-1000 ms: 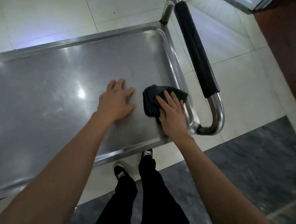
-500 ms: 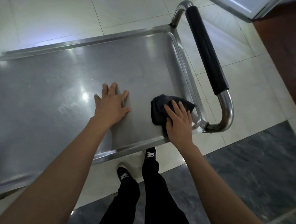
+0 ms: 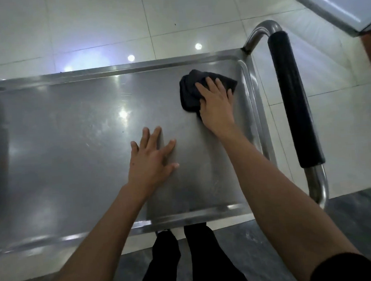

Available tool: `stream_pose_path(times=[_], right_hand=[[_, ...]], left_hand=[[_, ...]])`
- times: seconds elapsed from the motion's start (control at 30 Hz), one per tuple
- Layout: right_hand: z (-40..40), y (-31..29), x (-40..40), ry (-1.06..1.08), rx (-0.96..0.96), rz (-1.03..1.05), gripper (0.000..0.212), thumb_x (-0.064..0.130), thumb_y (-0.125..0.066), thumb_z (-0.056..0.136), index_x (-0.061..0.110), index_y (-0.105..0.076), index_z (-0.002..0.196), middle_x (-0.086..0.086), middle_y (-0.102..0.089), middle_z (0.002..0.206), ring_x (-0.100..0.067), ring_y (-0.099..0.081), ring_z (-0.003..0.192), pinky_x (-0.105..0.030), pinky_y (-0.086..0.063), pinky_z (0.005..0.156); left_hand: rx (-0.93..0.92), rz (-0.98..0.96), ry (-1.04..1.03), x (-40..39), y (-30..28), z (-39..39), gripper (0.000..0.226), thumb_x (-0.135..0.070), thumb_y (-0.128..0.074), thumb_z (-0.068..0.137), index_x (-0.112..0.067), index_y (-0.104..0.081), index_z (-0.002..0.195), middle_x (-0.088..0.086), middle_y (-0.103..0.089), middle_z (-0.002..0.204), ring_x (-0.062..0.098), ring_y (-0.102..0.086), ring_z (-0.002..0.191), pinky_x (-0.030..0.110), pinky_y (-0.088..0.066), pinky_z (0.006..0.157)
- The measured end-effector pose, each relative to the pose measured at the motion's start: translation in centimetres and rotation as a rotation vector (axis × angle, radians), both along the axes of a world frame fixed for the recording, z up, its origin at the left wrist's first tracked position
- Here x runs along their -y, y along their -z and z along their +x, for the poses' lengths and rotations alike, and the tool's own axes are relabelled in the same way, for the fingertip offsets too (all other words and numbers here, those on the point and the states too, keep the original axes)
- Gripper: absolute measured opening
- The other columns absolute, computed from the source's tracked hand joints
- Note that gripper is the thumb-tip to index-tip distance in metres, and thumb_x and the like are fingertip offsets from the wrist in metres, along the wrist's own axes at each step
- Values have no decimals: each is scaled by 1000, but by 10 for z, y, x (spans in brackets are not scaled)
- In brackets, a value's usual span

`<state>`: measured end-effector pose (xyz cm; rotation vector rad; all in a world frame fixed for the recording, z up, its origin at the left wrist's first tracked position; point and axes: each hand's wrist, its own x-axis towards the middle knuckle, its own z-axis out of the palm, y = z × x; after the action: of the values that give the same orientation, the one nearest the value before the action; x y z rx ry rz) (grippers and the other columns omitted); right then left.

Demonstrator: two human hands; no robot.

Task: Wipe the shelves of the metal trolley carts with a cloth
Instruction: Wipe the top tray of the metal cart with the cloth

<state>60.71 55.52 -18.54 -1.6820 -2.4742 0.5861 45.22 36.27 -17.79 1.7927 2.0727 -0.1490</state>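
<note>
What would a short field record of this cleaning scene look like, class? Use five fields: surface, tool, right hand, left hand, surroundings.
surface: top shelf of a metal trolley, shiny, with a raised rim
tool: dark cloth, bunched, near the far corner by the handle
right hand: right hand presses flat on the cloth, fingers straight
left hand: left hand rests flat on the bare shelf, fingers spread, apart from the cloth
surroundings: black-padded handle at the trolley's end; pale tiled floor beyond
</note>
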Motion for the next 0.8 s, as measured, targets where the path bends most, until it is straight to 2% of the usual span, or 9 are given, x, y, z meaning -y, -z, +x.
stream_pose_path(times=[0.2, 0.37, 0.5, 0.67, 0.8], right_hand=[[-39, 8, -48, -52, -37, 18, 51, 21, -43, 100, 32, -42, 150, -1, -26, 164, -26, -14, 153, -53, -6, 123], [-33, 18, -41, -92, -25, 55, 51, 22, -46, 99, 33, -43, 149, -3, -30, 162, -28, -18, 152, -54, -8, 122], [-13, 15, 18, -104, -43, 39, 51, 20, -48, 98, 32, -45, 148, -3, -31, 162, -29, -20, 151, -54, -11, 122], [32, 5, 133, -26, -90, -29, 50, 18, -53, 97, 31, -49, 145, -1, -32, 161, -25, -20, 152, -51, -13, 121], [59, -6, 207, 52, -88, -87, 49, 15, -52, 98, 29, -50, 144, 0, -31, 162, -24, -18, 152, -51, -15, 122]], left_hand=[[23, -18, -33, -1, -1, -3, 73, -66, -57, 88, -40, -34, 152, 4, 0, 168, 33, 9, 153, 64, -13, 119], [43, 5, -48, -2, 0, -2, 72, -64, -59, 87, -39, -36, 151, 4, -3, 168, 33, 6, 153, 63, -11, 118], [43, 2, -39, -2, -1, -3, 74, -63, -60, 87, -39, -35, 152, 5, -4, 168, 33, 5, 153, 63, -12, 118], [27, 5, 10, -2, 1, -8, 75, -63, -56, 89, -39, -28, 154, 6, -5, 167, 33, 4, 153, 61, -15, 118], [27, 1, 86, 2, -1, -18, 67, -51, -50, 96, -33, -26, 155, 7, -5, 166, 34, 2, 152, 61, -20, 117]])
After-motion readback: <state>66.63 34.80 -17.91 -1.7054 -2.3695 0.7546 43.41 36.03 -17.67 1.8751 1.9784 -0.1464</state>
